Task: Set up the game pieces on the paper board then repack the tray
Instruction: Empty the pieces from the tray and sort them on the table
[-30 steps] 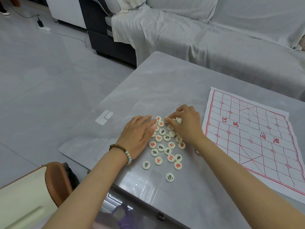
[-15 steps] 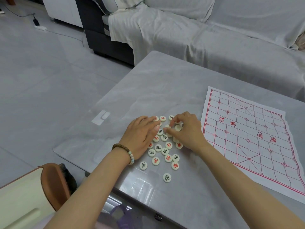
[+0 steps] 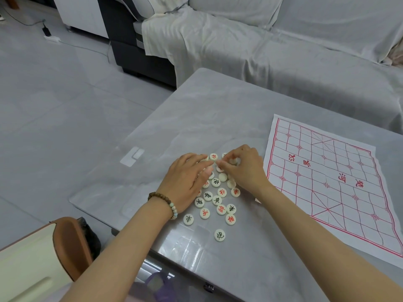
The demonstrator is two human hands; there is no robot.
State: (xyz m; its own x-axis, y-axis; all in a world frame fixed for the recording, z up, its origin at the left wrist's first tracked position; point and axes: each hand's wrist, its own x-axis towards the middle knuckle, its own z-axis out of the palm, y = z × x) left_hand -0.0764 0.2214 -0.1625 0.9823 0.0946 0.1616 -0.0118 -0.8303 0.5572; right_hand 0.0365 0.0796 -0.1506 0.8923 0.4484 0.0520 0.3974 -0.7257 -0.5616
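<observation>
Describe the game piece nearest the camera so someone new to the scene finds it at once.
On the grey table, left of the red-lined paper board, lies a cluster of round cream pieces. Follow the cluster toward the table's front edge. The stray piece, black character on top, lies alone past the last row, touching no other piece.

Round cream pieces (image 3: 217,200), marked red or black, lay flat, clustered just left of the red-gridded paper board (image 3: 340,199).
</observation>
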